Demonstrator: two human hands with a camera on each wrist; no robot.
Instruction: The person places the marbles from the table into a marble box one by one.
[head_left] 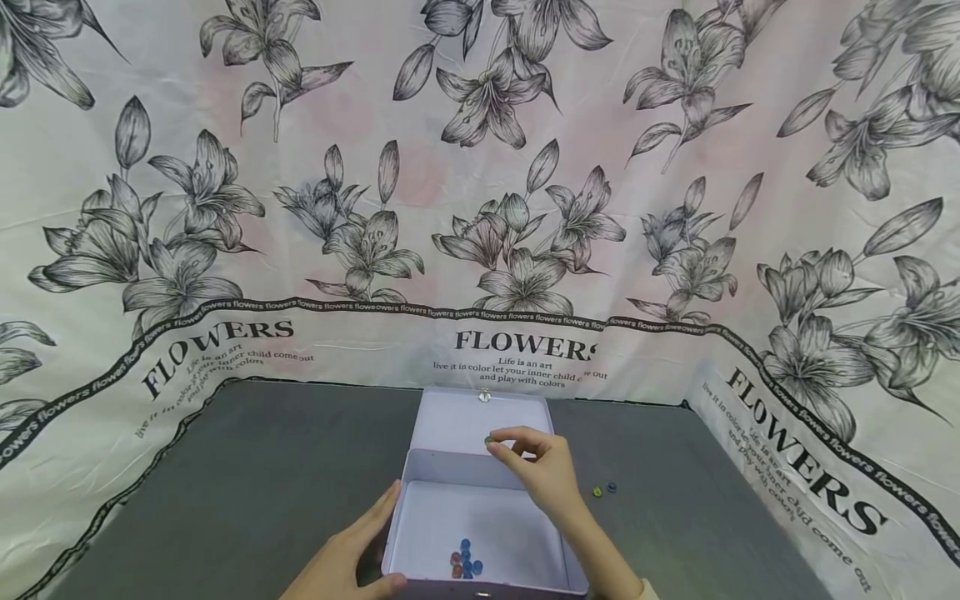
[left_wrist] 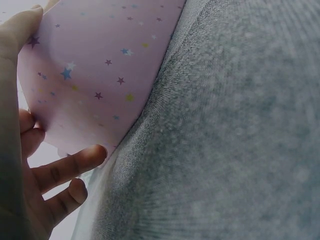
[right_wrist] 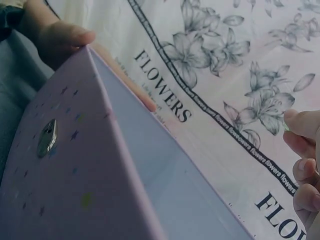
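Note:
A lidded box (head_left: 465, 468), pale inside and pink with small stars outside, stands open on the grey cloth. My left hand (head_left: 348, 557) grips its left front corner, thumb over the front rim and fingers along the left side. In the left wrist view those fingers (left_wrist: 75, 165) rest against the starred wall. Over the box's back edge, in front of the raised lid (head_left: 453, 417), my right hand (head_left: 543, 471) pinches a small greenish marble (head_left: 488, 440) between thumb and index finger. Several blue and orange-red marbles (head_left: 466, 567) lie inside near the front wall.
To the right of the box, a yellow-green marble (head_left: 597, 492) and a blue marble (head_left: 612, 487) lie on the grey cloth (head_left: 675, 517). A white curtain (head_left: 375, 342) with printed flowers encloses the back and sides. Metal clasp parts (right_wrist: 48, 138) show on the box front.

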